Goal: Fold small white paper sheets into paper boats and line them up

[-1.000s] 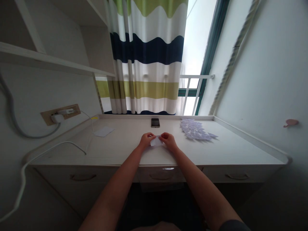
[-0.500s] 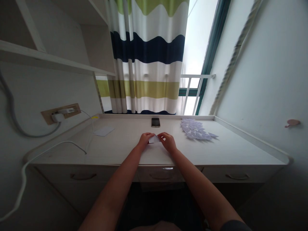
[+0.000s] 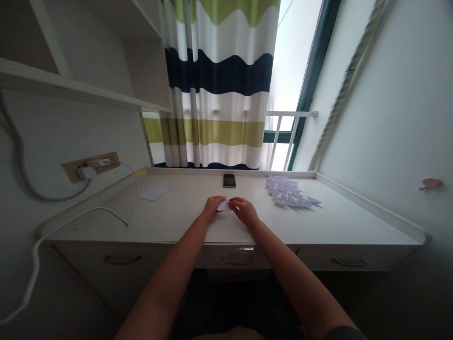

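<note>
A small white piece of paper (image 3: 222, 206), partly folded, is held between my two hands just above the desk, near the middle. My left hand (image 3: 212, 206) grips its left side, fingers closed along the edge. On the other side, my right hand (image 3: 245, 210) pinches the paper's right part between thumb and fingers. My fingers hide some of the folds. Beyond the hands lies a dark phone (image 3: 229, 181). To the right spreads a pile of pointed, folded white paper pieces (image 3: 288, 192).
On the left of the white desk (image 3: 191, 226) lies a stack of flat white paper (image 3: 153, 192). White cables (image 3: 102, 208) run from the wall socket (image 3: 92, 167) across that side. A raised rim (image 3: 371, 208) edges the desk. A striped curtain (image 3: 215, 108) hangs behind.
My right hand has shifted slightly left, toward my left hand. The right part of the paper has folded inward, so the piece looks narrower. The view has moved slightly.
</note>
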### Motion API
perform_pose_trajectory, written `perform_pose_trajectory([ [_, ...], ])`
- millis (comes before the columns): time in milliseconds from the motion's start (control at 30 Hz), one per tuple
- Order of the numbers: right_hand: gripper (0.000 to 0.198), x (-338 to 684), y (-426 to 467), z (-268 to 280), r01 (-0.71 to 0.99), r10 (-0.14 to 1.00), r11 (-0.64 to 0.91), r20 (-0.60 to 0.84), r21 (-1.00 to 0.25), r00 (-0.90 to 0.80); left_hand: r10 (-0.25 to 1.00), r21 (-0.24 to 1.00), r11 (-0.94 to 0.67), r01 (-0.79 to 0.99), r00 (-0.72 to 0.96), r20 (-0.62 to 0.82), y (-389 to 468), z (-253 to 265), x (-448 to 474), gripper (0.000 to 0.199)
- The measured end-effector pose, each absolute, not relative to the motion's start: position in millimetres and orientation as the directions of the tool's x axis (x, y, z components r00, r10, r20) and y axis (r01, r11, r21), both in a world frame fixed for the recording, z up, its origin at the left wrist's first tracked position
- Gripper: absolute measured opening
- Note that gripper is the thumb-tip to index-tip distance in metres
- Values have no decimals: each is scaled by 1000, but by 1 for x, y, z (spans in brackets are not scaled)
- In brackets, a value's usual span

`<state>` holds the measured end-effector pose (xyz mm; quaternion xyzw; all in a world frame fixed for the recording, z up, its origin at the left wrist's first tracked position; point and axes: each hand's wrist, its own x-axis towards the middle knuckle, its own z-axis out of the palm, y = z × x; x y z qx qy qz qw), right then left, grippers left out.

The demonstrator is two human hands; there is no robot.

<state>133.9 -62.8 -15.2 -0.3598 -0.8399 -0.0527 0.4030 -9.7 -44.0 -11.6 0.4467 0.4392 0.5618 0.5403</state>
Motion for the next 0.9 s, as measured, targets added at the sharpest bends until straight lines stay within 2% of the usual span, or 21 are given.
perform_pose_trajectory([
  [200,20,134,-64,-15,629,548,750,726,-206,-415,1000,961,-11,-276,15,16,-45,-10,-10,18],
  [367,19,136,-64,-15,611,597,720,743,-330,-302,985,957,-44,-287,149,89,-48,-9,-10,29],
  [467,18,138,-60,-16,520,671,697,705,-494,-229,978,976,-128,-175,138,153,-49,-11,-10,30],
  [567,18,140,-54,-19,410,780,606,609,-681,-142,961,967,-256,8,112,253,-48,-13,-9,27],
  [633,20,142,-49,-21,357,824,551,559,-755,-91,942,941,-326,91,120,315,-47,-13,-8,27],
  [767,18,142,-45,-23,307,857,509,507,-804,-91,909,890,-411,196,163,383,-47,-13,-7,25],
  [900,16,141,-45,-23,334,846,522,525,-785,-91,897,852,-441,284,180,404,-47,-14,-7,23],
])
